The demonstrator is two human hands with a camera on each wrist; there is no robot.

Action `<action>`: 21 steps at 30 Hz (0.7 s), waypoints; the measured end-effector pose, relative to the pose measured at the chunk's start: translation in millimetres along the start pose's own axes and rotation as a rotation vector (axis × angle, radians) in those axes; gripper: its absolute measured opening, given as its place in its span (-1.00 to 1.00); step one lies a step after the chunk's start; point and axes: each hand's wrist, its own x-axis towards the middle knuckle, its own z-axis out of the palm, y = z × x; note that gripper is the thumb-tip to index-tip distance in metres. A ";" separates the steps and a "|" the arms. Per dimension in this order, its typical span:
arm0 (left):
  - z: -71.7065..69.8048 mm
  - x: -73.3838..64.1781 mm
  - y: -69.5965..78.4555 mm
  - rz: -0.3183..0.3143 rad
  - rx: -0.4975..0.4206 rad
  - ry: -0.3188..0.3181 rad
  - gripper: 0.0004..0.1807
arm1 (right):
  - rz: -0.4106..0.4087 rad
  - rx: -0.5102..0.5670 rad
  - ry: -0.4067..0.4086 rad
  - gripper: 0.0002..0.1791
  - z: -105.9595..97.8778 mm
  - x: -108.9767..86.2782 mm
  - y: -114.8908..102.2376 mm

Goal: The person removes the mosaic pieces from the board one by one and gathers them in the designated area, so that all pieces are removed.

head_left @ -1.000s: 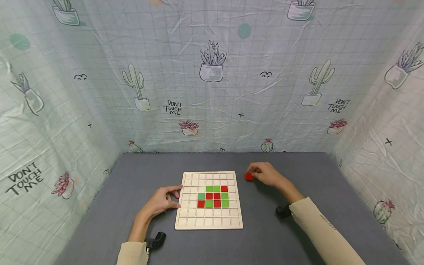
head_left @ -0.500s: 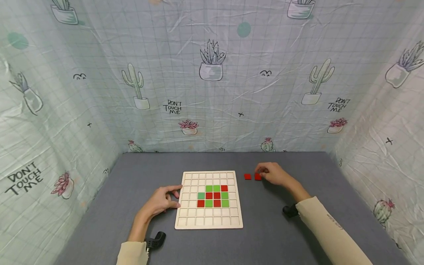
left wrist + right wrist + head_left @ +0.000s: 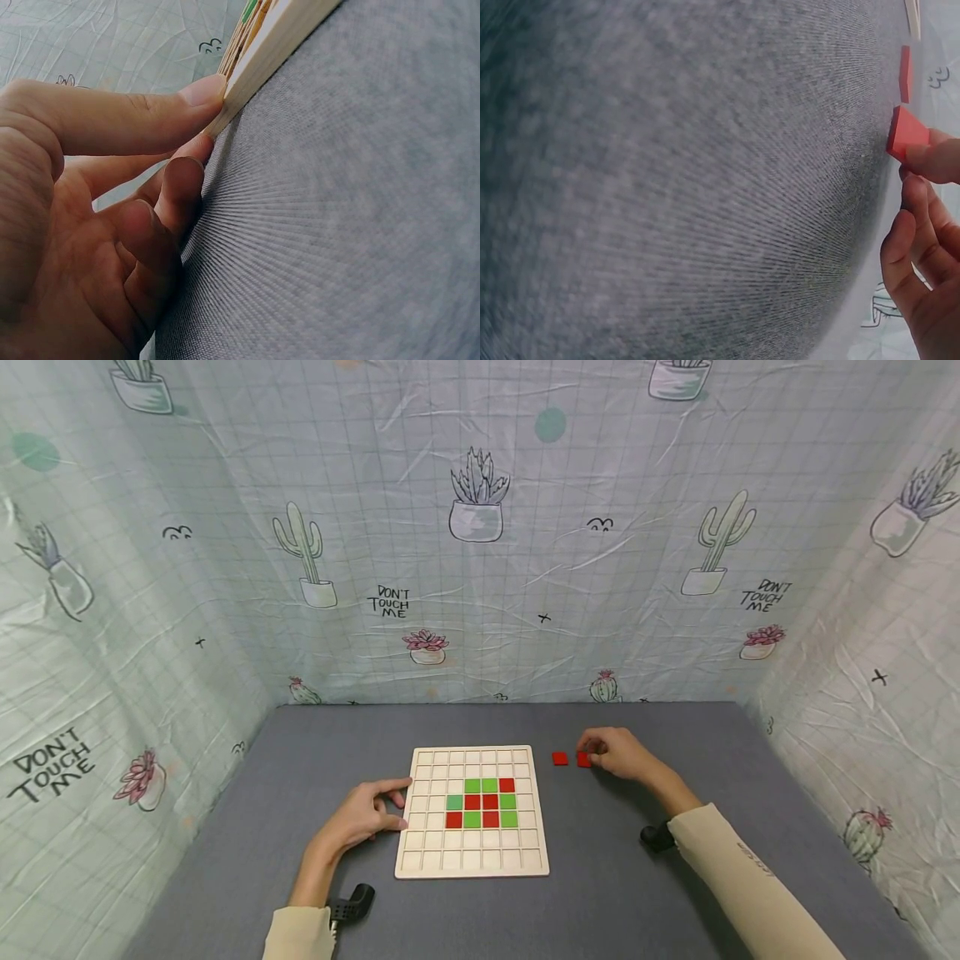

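A pale wooden board (image 3: 427, 860) with a grid of square recesses lies on the table. Red and green square tiles (image 3: 490, 802) fill part of its middle and right, one of them a bluish green. My left hand (image 3: 363, 812) rests at the board's left edge, thumb tip and index fingertip touching it well apart; the left wrist view has the thumb (image 3: 150, 120) against the wooden side. Right of the board, my right hand (image 3: 617, 753) pinches a red tile (image 3: 906, 136), tilted in the right wrist view. Beside it another red tile (image 3: 560, 759) lies flat, nearer the board.
The dark grey table (image 3: 480, 918) reaches back to a hanging cloth (image 3: 360, 485) printed with cacti, which also encloses both sides. Black wrist-worn devices sit at the left cuff (image 3: 352, 904) and right cuff (image 3: 657, 837).
The right hand has shifted a little right, leaving one red tile flat beside the board, and now pinches a second one. My left hand has stayed at the board's edge.
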 end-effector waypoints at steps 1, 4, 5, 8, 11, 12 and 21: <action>-0.1 0.1 0.1 0.001 0.003 0.000 -0.22 | 0.010 -0.002 -0.003 -0.80 0.2 -0.2 -0.2; -0.2 0.5 0.1 0.000 0.007 0.000 -0.22 | 0.030 -0.012 -0.009 -0.78 0.7 -0.2 -1.3; -0.2 0.6 0.0 0.000 0.007 0.000 -0.22 | 0.034 -0.014 -0.010 -0.78 0.8 -0.1 -1.7; -0.3 0.9 -0.1 0.001 0.006 0.001 -0.23 | 0.043 -0.013 -0.010 -0.78 0.8 -0.3 -3.5; -0.4 1.0 -0.1 0.000 0.004 0.000 -0.23 | 0.049 -0.010 -0.014 -0.77 0.5 -1.0 -5.5; -0.4 0.9 -0.1 0.000 0.003 0.000 -0.23 | 0.050 -0.012 -0.017 -0.76 0.5 -1.3 -6.2; -0.6 -0.5 0.2 -0.002 0.001 -0.005 -0.22 | 0.052 -0.031 -0.036 -0.74 1.5 -1.4 -6.8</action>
